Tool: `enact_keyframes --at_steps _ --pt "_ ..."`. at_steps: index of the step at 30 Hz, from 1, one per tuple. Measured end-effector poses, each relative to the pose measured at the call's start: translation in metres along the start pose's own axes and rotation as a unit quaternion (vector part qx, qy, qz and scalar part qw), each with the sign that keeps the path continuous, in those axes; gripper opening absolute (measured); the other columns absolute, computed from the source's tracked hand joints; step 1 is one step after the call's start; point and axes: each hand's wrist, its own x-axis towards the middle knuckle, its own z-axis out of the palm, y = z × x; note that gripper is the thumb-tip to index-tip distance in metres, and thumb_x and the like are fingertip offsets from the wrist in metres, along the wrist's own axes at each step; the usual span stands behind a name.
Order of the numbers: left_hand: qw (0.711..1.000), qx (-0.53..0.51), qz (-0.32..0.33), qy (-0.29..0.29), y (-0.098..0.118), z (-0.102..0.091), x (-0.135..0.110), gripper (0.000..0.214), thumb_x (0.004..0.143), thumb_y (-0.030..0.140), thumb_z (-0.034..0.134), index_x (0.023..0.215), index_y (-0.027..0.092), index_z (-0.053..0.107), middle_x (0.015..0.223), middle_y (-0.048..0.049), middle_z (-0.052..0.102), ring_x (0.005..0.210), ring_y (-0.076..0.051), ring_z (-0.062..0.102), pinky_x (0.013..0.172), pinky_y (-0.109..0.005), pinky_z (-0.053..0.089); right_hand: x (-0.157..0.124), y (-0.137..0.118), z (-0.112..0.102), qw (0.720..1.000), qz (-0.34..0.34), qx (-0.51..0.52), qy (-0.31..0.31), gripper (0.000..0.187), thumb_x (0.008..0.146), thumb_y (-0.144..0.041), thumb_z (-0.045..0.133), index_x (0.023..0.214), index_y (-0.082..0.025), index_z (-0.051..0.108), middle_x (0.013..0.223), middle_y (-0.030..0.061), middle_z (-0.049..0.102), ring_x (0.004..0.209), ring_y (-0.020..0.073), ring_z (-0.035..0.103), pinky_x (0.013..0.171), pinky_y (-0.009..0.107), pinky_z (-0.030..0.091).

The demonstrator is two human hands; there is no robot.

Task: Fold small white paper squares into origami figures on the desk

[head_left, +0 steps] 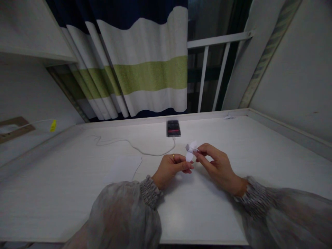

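Apparently shaping folded white paper (190, 150) above the counter (202, 218), pinched with closed grip by left hand (172, 167) below and right hand (217, 164) at upper right. Next, probably steady below, adjust folds gently.

matt folded paper (189, 156), smooth, faintly glossy desk (202, 218), cloth curtain (153, 74), sheer cloth sleeves (124, 207)

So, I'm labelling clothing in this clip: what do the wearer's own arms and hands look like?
Both arms are in loose, sheer grey sleeves, gathered into crinkled cuffs at the wrists. The left hand is gloveless, with a gold-coloured ring on one finger. The right hand is gloveless too; no ring shows on it.
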Motion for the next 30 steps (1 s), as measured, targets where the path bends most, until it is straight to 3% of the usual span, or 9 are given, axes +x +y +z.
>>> enact_keyframes --at_steps 7,16,20,25,28,30 --pt "1.0 -0.008 0.016 0.005 0.001 0.001 -0.001 0.026 0.053 0.031 0.074 0.053 0.012 0.056 0.051 0.0003 0.06 0.047 -0.008 0.052 0.053 -0.022 0.042 -0.001 -0.001 0.001 1.0 0.005 0.002 -0.001 0.008 0.081 -0.024 0.051 0.075 -0.02 0.052 0.068 0.0019 0.054 0.061 0.0136 0.053 0.053 0.025 0.042" --pt "0.999 0.006 0.037 0.022 0.0 0.001 -0.001 0.017 0.052 0.023 0.075 0.06 0.012 0.065 0.06 -0.0015 0.064 0.054 -0.009 0.052 0.058 -0.023 0.043 0.002 0.003 -0.001 0.999 0.028 0.02 0.0 0.01 0.079 -0.027 0.054 0.073 -0.02 0.054 0.065 0.0012 0.055 0.059 0.013 0.053 0.051 0.025 0.04" --pt "0.999 0.007 0.048 0.009 0.0 0.002 -0.001 0.014 0.053 0.021 0.074 0.056 0.012 0.063 0.058 -0.0008 0.062 0.058 -0.01 0.054 0.062 -0.024 0.043 0.002 0.002 -0.001 0.999 0.018 0.026 -0.013 0.008 0.079 -0.025 0.054 0.073 -0.02 0.055 0.065 0.0011 0.055 0.059 0.013 0.053 0.055 0.025 0.041" --pt "0.998 0.033 0.046 -0.029 -0.001 -0.003 -0.001 0.024 0.051 0.029 0.076 0.065 0.012 0.065 0.063 -0.0015 0.062 0.059 -0.01 0.053 0.061 -0.024 0.042 0.003 0.004 -0.003 0.999 0.027 0.033 -0.026 0.009 0.08 -0.024 0.053 0.072 -0.019 0.054 0.064 0.0011 0.055 0.059 0.0126 0.053 0.055 0.025 0.04" --pt "0.994 0.034 0.105 0.016 -0.002 -0.008 0.001 0.035 0.067 0.046 0.061 0.062 0.011 0.063 0.057 -0.0017 0.057 0.054 -0.01 0.051 0.059 -0.025 0.041 0.003 0.005 -0.005 0.998 0.035 0.039 -0.037 0.011 0.079 -0.024 0.053 0.069 -0.019 0.053 0.062 0.0003 0.055 0.057 0.0122 0.052 0.053 0.025 0.04" --pt "0.988 0.024 0.137 0.071 -0.001 -0.01 0.003 0.029 0.069 0.041 0.061 0.069 0.013 0.061 0.061 -0.0001 0.055 0.056 -0.009 0.049 0.058 -0.023 0.04 0.003 0.005 -0.005 0.997 0.039 0.041 -0.055 0.011 0.079 -0.025 0.053 0.07 -0.019 0.054 0.062 0.0003 0.055 0.057 0.0121 0.052 0.05 0.024 0.039"
